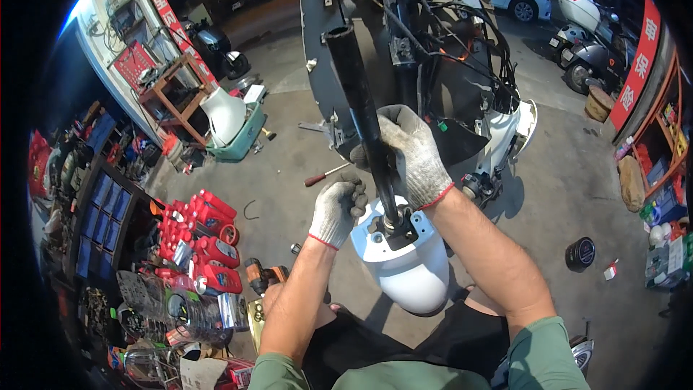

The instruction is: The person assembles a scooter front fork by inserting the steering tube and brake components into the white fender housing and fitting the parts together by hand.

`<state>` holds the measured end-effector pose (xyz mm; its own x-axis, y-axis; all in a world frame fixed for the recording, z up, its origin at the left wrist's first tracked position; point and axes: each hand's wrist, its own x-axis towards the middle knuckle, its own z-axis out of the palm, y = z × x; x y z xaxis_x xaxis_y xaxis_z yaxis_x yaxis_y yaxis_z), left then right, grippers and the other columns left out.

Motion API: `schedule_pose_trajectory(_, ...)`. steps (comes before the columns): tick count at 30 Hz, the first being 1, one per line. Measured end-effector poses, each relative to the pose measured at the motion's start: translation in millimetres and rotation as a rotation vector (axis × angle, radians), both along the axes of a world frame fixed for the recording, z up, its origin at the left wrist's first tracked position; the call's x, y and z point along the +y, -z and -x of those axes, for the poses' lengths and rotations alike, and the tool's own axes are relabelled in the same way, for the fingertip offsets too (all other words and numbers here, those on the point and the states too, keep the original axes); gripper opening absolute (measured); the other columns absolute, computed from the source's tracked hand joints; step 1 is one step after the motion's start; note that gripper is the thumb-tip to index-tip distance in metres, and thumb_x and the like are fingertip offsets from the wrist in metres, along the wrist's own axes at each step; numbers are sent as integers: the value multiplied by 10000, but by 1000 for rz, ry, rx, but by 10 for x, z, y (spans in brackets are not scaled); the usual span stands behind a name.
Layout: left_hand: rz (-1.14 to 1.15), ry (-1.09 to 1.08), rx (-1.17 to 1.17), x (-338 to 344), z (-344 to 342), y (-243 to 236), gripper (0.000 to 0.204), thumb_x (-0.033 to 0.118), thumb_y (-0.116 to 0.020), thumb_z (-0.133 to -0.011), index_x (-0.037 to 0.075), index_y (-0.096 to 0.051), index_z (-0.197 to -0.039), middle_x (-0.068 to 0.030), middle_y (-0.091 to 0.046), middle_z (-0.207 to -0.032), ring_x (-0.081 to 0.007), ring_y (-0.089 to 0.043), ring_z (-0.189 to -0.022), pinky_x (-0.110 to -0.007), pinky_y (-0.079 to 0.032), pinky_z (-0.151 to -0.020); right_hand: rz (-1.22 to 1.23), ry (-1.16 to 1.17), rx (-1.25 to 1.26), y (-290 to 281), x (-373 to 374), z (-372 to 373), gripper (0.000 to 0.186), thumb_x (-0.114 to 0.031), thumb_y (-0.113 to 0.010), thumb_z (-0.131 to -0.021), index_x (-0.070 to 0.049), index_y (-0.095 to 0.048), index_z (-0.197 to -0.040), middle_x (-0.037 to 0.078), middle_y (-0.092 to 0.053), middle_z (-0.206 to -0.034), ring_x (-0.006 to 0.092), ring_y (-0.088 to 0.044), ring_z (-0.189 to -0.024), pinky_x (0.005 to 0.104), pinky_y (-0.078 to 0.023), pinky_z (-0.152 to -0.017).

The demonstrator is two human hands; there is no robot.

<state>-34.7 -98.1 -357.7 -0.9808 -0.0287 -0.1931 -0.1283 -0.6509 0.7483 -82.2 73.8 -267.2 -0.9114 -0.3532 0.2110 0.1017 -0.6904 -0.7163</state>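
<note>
A black metal steering stem [359,90] rises at a slant from a white scooter front fender [411,274], which stands between my knees. My right hand [413,150], in a white and grey work glove with a red cuff, is closed round the lower part of the stem. My left hand [338,209], gloved the same way, is just left of the stem's base with its fingers curled in. Whether it holds something small is hidden. Beyond both hands stands the stripped scooter body [426,43], with loose black cables showing.
A screwdriver [325,175] lies on the floor beyond my left hand. An orange and black power drill [263,274] is beside my left forearm. Red bottles [209,238] crowd the left. A round black tin [580,253] sits at right. A green bin [238,137] stands far left.
</note>
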Motion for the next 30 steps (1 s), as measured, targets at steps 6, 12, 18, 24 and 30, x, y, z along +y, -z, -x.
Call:
schedule_pose_trajectory(6,819,-14,252,174,-156,150,337,-5,-499,-886,-26,-603,-1206,-101,-609,-927,-182,-585,-728,-305,-472,-646,-99,26,45,-53,45,-44,267,-212,-629,-1033,18,-519,-1111,132,-673,-899,204,-714,-732,336,-617,-673)
schedule_pose_trajectory(12,1459,34,480,320,-276,268,403,92,-616,-834,-4,-591,-1225,-213,-569,-1101,-401,-587,-1043,-461,-485,-930,-184,53,149,-7,51,-29,281,-251,-588,-1051,-10,-539,-1189,127,-699,-916,237,-744,-817,361,-629,-714)
schedule_pose_trajectory(18,1493,21,439,357,-240,339,419,122,-671,-836,23,-585,-1234,-220,-590,-1138,-421,-601,-1108,-481,-492,-943,-438,243,179,70,334,113,238,-122,-683,-978,49,-584,-1111,114,-708,-904,154,-707,-728,287,-606,-687)
schedule_pose_trajectory(24,1416,58,408,322,-204,318,436,122,-684,-846,64,-577,-1265,-201,-636,-1170,-415,-644,-1087,-472,-529,-924,-1085,124,438,644,780,164,165,-71,-631,-952,23,-601,-1085,124,-698,-893,169,-698,-736,318,-563,-669)
schedule_pose_trajectory(30,1481,82,335,372,-168,306,411,93,-711,-827,85,-628,-1230,-183,-670,-1145,-386,-675,-1053,-453,-547,-896,-1320,59,661,1092,834,160,178,-93,-586,-977,-25,-591,-1141,191,-714,-938,341,-733,-849,419,-572,-772)
